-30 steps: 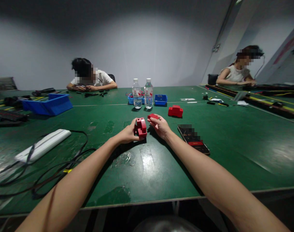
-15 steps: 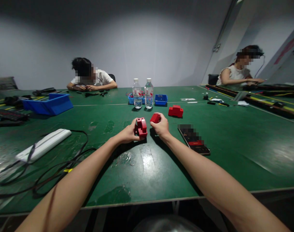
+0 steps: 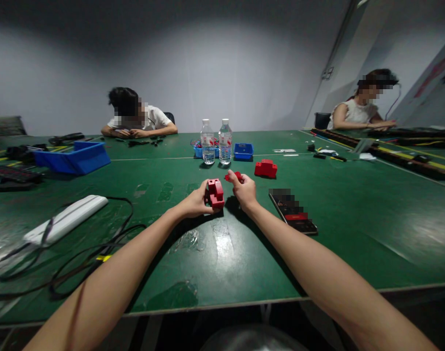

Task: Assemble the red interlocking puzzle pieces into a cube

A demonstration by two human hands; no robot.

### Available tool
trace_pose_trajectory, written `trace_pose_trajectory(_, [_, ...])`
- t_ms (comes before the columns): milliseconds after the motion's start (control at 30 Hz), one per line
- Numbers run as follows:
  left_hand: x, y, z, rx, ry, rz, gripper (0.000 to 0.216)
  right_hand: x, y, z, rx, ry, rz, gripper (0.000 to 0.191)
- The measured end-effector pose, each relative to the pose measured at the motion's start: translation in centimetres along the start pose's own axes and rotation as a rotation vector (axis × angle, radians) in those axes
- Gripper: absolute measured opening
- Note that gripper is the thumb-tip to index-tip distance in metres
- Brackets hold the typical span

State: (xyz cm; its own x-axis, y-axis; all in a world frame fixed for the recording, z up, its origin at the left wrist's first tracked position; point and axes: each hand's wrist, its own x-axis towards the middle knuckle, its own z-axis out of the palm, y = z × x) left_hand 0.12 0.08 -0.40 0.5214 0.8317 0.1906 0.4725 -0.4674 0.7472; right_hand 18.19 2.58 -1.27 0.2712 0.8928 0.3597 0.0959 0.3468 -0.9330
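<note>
My left hand (image 3: 198,200) is closed around a red plastic housing (image 3: 217,193) with a stepped, notched shape, held upright just above or on the table. A little to its right, my right hand (image 3: 245,190) pinches a smaller red plastic piece (image 3: 238,176) between thumb and fingers; the fingers cover part of it. The two red parts are apart. Beyond my right hand, another red stepped housing (image 3: 265,168) rests on the green table (image 3: 222,273).
Two water bottles (image 3: 225,142) stand ahead, beside a small blue bin (image 3: 243,151). A phone (image 3: 293,211) lies to the right. At the left are a white power bank-like block (image 3: 66,219), black cables (image 3: 116,237) and a larger blue bin (image 3: 73,158). Two people sit across the table.
My right hand has turned the small red piece, so it now looks thinner and flatter. My left hand has shifted slightly right with the red housing.
</note>
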Motion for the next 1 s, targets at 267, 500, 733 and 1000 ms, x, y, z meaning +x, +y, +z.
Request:
trace_pose_trajectory(267, [0.2, -0.2, 0.1, 0.072, 0.063, 0.053, 0.080, -0.3, -0.3, 0.0, 0.038, -0.074, 0.072, 0.059])
trace_pose_trajectory(500, [0.4, -0.6, 0.2, 0.223, 0.162, 0.132, 0.076, -1.1, -1.0, -0.1, -0.111, -0.064, -0.171, 0.048])
trace_pose_trajectory(733, [0.5, -1.0, 0.3, 0.248, 0.184, 0.118, 0.076, -2.1, -1.5, 0.1, -0.232, -0.116, -0.488, 0.048])
trace_pose_trajectory(1000, [0.5, -1.0, 0.4, 0.335, 0.221, 0.046, 0.074, -2.0, -0.9, 0.1, -0.278, -0.257, -0.669, 0.047])
